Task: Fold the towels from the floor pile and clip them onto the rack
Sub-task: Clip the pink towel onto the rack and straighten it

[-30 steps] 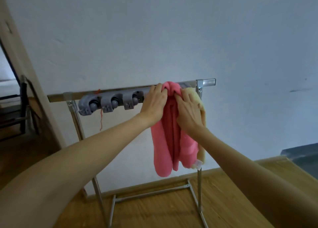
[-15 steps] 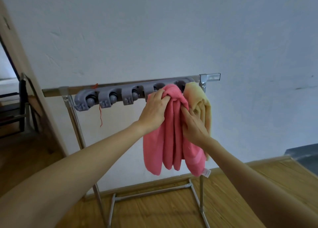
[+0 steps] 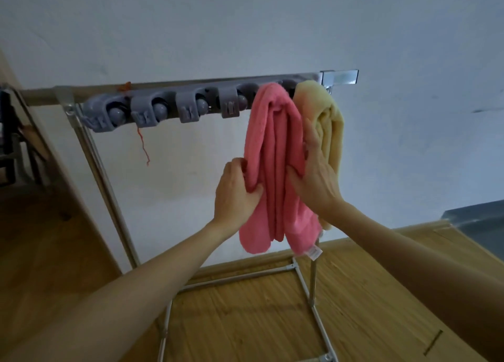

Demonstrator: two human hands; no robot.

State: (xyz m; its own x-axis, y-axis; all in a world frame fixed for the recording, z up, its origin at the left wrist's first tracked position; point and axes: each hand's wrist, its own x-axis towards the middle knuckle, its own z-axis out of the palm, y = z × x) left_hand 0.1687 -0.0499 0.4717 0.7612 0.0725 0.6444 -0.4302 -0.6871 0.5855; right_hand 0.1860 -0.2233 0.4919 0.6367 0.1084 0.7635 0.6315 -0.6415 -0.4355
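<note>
Folded pink terry towel (image 3: 274, 165) hangs from the right part of the grey plastic clip strip (image 3: 169, 109) on the metal-framed rack (image 3: 109, 187), touching a pale yellow folded towel (image 3: 328, 116) hung just to its right at the rack's right end. Left hand (image 3: 236, 191) grips the pink towel's left fold mid-height, thumb curled over the fabric; right hand (image 3: 316, 173) pinches its right fold, fingers between the two towels. Four clips to the left hold nothing; wooden floor (image 3: 245, 320) lies below.
</note>
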